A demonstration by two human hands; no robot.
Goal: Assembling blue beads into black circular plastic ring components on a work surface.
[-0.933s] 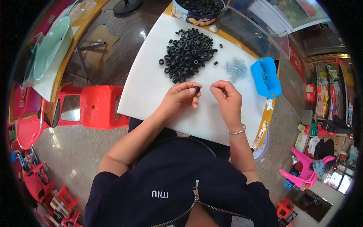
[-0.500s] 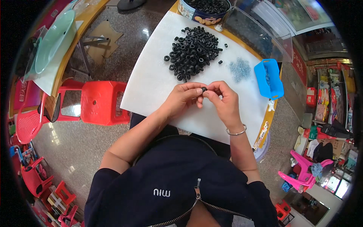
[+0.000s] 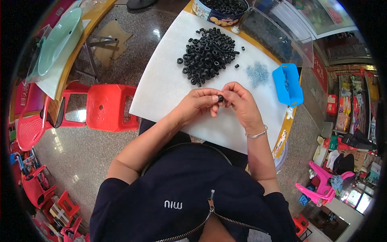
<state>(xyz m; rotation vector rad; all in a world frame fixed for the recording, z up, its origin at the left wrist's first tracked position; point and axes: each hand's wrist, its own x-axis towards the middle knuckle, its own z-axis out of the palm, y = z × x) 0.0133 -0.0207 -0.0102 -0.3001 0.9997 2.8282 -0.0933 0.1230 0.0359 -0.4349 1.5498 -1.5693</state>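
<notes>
Just above the near part of the white tabletop (image 3: 161, 76), my left hand (image 3: 196, 105) pinches a small black ring-shaped part (image 3: 220, 98) between thumb and finger. My right hand (image 3: 243, 106), with a bangle at its wrist, is closed in a pinch right beside that part. Whatever its fingertips hold is too small to make out. Beyond both hands lies a heap of similar black parts (image 3: 206, 56), some with a round hole showing. A scatter of tiny pale, clear-looking pieces (image 3: 258, 74) lies to the right of the heap.
A blue plastic bin (image 3: 292, 98) with small pieces inside stands at the table's right edge. At the far edge sits a printed round tin (image 3: 219, 18) full of black parts, next to a clear plastic box (image 3: 274, 34). A red stool (image 3: 105, 107) stands left of the table.
My right hand has turned slightly and shifted a little right, its fingertips moving off the top of the black part. More of the part now shows in my left fingers.
</notes>
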